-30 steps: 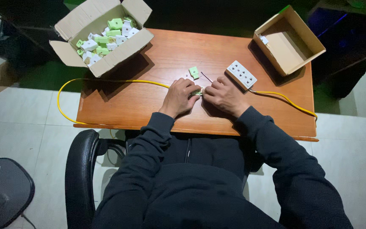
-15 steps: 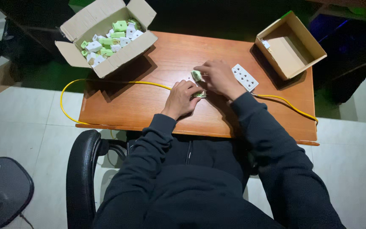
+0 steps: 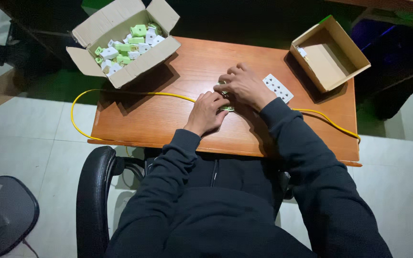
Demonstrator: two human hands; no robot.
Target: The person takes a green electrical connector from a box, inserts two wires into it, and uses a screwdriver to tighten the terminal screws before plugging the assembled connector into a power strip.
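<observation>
My left hand (image 3: 208, 112) rests on the wooden desk (image 3: 158, 119) with its fingers curled on a small pale plug part (image 3: 226, 108). Just beyond it, my right hand (image 3: 244, 86) reaches forward and closes its fingers over a small green plug piece (image 3: 222, 84), which is mostly hidden. A white multi-socket outlet block (image 3: 278, 88) lies right of my right hand, on a yellow cable (image 3: 135, 92) that runs across the desk.
An open cardboard box (image 3: 163, 50) of several green and white plugs stands at the desk's back left. A nearly empty cardboard box (image 3: 345, 45) holding one small white piece (image 3: 302, 51) sits at the back right. A black chair (image 3: 94, 191) is beneath me.
My right hand has moved away from my left hand, forward onto the green piece that lay loose on the desk. My left hand has stayed put.
</observation>
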